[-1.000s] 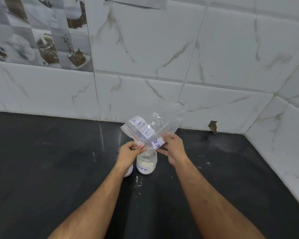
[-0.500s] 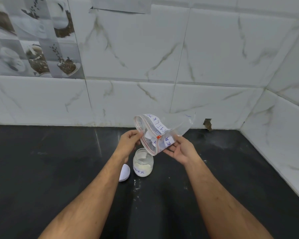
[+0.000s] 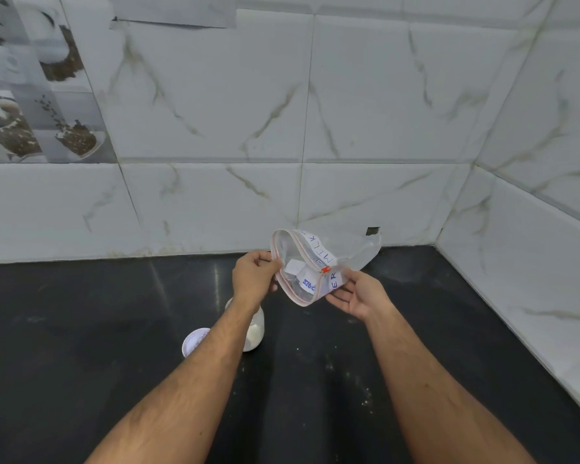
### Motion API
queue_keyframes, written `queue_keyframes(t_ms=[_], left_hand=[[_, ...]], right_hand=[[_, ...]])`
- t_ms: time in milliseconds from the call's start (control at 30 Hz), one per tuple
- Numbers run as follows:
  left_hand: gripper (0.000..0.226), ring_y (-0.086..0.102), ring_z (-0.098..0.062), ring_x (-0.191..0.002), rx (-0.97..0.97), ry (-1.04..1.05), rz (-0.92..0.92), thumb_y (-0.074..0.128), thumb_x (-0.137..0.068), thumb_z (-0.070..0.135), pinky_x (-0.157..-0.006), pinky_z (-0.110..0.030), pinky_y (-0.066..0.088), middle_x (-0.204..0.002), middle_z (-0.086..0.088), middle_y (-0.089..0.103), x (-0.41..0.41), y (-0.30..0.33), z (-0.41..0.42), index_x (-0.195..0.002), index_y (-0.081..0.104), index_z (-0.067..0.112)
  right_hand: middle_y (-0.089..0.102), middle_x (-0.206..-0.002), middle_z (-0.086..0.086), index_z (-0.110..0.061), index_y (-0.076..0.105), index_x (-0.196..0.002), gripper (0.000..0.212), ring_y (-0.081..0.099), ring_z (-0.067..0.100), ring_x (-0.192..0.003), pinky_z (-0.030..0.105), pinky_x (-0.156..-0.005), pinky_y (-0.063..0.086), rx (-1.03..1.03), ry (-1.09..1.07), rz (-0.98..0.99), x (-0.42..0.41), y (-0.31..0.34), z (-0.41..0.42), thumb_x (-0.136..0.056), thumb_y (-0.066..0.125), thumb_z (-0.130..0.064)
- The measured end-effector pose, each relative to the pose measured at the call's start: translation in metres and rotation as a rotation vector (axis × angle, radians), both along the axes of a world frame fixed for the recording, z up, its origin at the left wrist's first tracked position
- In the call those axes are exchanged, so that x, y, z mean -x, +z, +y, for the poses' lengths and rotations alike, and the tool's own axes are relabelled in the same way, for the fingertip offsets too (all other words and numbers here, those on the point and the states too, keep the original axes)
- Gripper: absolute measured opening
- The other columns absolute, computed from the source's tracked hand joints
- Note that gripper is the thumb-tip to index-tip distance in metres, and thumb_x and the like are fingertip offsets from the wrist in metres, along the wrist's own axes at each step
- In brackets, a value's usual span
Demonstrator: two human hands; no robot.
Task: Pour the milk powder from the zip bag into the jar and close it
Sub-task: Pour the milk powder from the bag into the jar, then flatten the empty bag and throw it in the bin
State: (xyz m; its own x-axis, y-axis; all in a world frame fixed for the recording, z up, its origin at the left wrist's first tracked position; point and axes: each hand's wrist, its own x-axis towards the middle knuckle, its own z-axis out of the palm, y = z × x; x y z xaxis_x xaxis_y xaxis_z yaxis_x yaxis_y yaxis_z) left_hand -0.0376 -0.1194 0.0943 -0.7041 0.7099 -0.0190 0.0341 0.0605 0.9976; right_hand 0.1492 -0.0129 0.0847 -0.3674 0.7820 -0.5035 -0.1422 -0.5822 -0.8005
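Observation:
A clear zip bag (image 3: 318, 262) with a red zip line and white labels in blue handwriting hangs in the air above the black counter, its mouth gaping toward me. My left hand (image 3: 253, 274) pinches the left side of its rim. My right hand (image 3: 359, 293) supports it from below on the right, palm up. Below my left forearm stands a small glass jar (image 3: 256, 329) with white powder in its bottom, partly hidden by the arm. Its white lid (image 3: 195, 341) lies on the counter just left of the jar.
The black counter (image 3: 81, 346) runs to a white marble-tiled back wall (image 3: 282, 128) and a side wall (image 3: 533, 229) on the right, which form a corner. Specks of spilled powder (image 3: 362, 390) dot the counter in front of the jar.
The bag has been lifted off the jar's mouth and turned so its opening faces me. My left arm now covers part of the jar. The view has shifted.

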Motion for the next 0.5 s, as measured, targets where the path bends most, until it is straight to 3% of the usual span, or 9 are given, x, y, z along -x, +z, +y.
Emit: queue_keyframes(t_ms=[133,233,333,400,500], left_hand=[[0.006,0.061,-0.013,-0.044,0.074,0.189,0.131,0.074,-0.082,0.019,-0.043,-0.023,0.053,-0.064,-0.001,0.07,-0.018,-0.002,0.014,-0.079,0.069,0.018],[0.009,0.061,-0.009,-0.039,0.065,0.264,0.103,0.071,-0.082,0.019,-0.037,-0.016,0.045,-0.055,0.003,0.068,-0.029,-0.004,0.024,-0.075,0.067,0.02],[0.007,0.065,-0.013,-0.042,0.035,0.288,-0.012,0.067,-0.084,0.014,-0.043,-0.023,0.052,-0.064,-0.002,0.071,-0.039,-0.01,0.035,-0.078,0.065,0.017],[0.006,0.066,-0.016,-0.049,-0.005,0.29,-0.122,0.065,-0.085,0.009,-0.047,-0.027,0.054,-0.072,-0.008,0.07,-0.045,-0.016,0.042,-0.081,0.063,0.013],[0.006,0.067,-0.018,-0.058,-0.045,0.252,-0.22,0.065,-0.087,0.007,-0.053,-0.029,0.056,-0.078,-0.012,0.068,-0.055,-0.026,0.049,-0.085,0.061,0.011]], right_hand=[[0.078,-0.095,0.012,-0.007,0.064,-0.114,0.018,0.076,0.029,-0.084,0.036,-0.054,0.059,0.049,-0.046,0.01,-0.017,-0.003,0.013,-0.102,0.055,-0.017],[0.08,-0.082,0.009,-0.01,0.067,-0.11,0.02,0.078,0.026,-0.074,0.037,-0.057,0.061,0.085,-0.061,0.08,-0.028,-0.005,0.022,-0.103,0.049,-0.015],[0.079,-0.096,0.013,-0.009,0.066,-0.119,0.024,0.078,0.028,-0.075,0.04,-0.058,0.062,0.119,-0.063,0.133,-0.038,-0.01,0.032,-0.103,0.049,-0.016],[0.073,-0.114,0.019,-0.007,0.063,-0.125,0.029,0.078,0.034,-0.082,0.043,-0.062,0.062,0.165,-0.067,0.179,-0.046,-0.014,0.039,-0.102,0.056,-0.025],[0.067,-0.122,0.024,-0.007,0.058,-0.125,0.064,0.075,0.042,-0.092,0.054,-0.073,0.063,0.226,-0.041,0.21,-0.059,-0.019,0.052,-0.091,0.06,-0.061]])
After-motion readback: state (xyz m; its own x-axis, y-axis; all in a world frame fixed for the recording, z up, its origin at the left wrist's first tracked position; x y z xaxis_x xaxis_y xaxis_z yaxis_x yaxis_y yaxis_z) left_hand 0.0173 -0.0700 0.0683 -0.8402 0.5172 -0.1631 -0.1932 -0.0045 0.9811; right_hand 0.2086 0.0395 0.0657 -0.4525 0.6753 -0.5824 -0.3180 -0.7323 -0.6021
